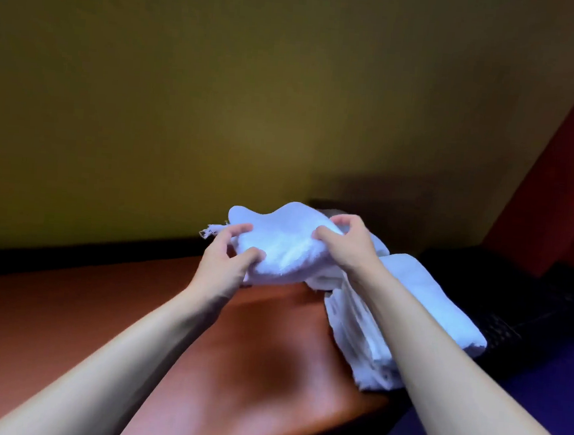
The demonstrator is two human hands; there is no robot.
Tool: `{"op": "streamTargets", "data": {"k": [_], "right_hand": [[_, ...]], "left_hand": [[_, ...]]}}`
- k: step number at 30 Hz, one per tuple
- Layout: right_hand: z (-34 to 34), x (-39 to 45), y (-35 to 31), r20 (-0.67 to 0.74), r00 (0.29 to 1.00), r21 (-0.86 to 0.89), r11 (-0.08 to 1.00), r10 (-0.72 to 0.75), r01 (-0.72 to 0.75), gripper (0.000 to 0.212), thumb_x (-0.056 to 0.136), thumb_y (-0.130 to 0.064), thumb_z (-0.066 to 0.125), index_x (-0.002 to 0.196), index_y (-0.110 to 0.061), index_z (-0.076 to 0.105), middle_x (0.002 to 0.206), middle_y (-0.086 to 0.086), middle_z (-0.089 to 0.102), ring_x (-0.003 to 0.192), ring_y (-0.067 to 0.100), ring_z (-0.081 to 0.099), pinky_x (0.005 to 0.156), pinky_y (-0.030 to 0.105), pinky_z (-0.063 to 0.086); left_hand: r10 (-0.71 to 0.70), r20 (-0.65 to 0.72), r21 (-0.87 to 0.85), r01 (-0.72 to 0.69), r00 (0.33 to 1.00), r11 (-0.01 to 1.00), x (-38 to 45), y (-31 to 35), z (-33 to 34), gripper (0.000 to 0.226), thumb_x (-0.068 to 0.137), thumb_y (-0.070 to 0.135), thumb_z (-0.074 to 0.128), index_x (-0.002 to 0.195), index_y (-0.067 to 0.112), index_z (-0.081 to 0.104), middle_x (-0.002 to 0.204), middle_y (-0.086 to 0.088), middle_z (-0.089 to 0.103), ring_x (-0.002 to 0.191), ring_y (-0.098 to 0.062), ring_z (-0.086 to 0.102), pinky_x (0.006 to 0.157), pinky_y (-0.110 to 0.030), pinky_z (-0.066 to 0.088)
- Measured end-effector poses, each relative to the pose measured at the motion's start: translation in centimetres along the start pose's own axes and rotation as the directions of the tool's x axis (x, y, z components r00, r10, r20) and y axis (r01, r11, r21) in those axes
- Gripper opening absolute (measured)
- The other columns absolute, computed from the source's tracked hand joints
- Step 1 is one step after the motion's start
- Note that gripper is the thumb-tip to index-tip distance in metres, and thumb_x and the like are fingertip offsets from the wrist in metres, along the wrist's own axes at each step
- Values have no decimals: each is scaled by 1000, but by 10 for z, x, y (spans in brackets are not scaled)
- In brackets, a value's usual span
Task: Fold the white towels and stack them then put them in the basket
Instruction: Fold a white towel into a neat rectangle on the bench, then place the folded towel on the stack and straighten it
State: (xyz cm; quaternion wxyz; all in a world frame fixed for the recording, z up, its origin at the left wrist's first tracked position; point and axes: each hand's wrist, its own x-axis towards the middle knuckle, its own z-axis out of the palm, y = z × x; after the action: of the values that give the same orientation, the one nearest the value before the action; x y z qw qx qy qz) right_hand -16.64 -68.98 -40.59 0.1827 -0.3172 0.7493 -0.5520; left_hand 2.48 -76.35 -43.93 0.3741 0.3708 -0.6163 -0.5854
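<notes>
Crumpled white terry towel [283, 248] held above reddish-brown tabletop [64, 320], betw. both hands: left hand [222, 263] grips near edge, right hand [343, 244] pinches top. Folded white towel stack [419, 313] at tabletop's right edge.

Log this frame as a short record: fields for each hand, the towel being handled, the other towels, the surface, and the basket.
left hand: left hand grips the near-left edge of the held towel
right hand: right hand grips its upper right part
held towel: white towel, bunched, lifted above the table
other towels: stack of folded white towels at the table's right edge, under the right forearm
surface: reddish-brown table
basket: dark object right of the stack; cannot confirm it is the basket
</notes>
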Motion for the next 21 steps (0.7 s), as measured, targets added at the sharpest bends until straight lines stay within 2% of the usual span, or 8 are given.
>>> {"op": "streamTargets", "data": {"k": [2,7,9,11,12,14,17,21], "right_hand": [[-16,36,6,-59,998,1,999,-37,37,39,78,-25,74,114,-19,61,107,-4,62,89,10,58,66,25,42],[-45,118,24,-154,987,-34,999,-39,35,32,79,-25,71,110,-22,65,111,-1,64,84,12,58,67,28,48],[-54,145,31,-192,978,-72,995,-76,63,33,81,-27,68,113,-23,64,111,-3,64,94,18,62,81,37,56],[-61,166,42,-210,968,-242,967,-136,84,36,85,-31,65,120,-24,63,117,-1,63,108,25,61,95,41,52],[-63,174,51,-194,967,-403,912,-166,76,37,88,-34,62,124,-26,62,125,2,60,115,29,58,100,43,48],[-62,182,70,-45,986,-687,722,-159,85,34,93,-40,54,125,-34,61,139,6,52,126,35,52,106,45,42],[-53,181,90,208,978,-751,642,10,153,37,96,-42,40,126,-38,62,143,7,50,132,33,48,109,46,40],[-52,178,84,180,983,-784,598,-39,167,43,99,-35,36,137,-34,57,144,9,47,131,34,45,107,46,38]], "left_hand": [[10,36,-19,-9,999,1000,33,2,27,64,58,31,68,122,38,62,104,-5,55,86,-16,58,75,-39,56],[99,79,67,-104,992,992,110,7,92,61,76,14,70,134,23,56,89,0,49,66,-13,52,63,-26,49],[121,77,144,-131,990,981,139,6,113,56,84,10,66,137,23,54,101,-1,53,76,-12,54,65,-21,48],[162,110,282,-187,981,941,164,-2,129,53,86,15,64,138,24,54,122,-6,56,95,-19,59,78,-25,49],[173,154,406,-222,973,886,173,-11,136,49,88,20,63,137,25,55,132,-8,54,108,-24,59,87,-28,48],[115,239,649,-247,964,720,181,-33,146,41,95,35,53,136,31,55,150,-12,39,131,-33,47,104,-35,42],[-38,267,804,-201,963,560,173,-56,150,47,103,48,31,149,42,37,161,-6,23,137,-43,33,111,-50,31],[13,304,836,-273,953,475,164,-47,145,49,104,46,29,153,40,31,161,-11,22,139,-44,30,111,-52,29]]}}
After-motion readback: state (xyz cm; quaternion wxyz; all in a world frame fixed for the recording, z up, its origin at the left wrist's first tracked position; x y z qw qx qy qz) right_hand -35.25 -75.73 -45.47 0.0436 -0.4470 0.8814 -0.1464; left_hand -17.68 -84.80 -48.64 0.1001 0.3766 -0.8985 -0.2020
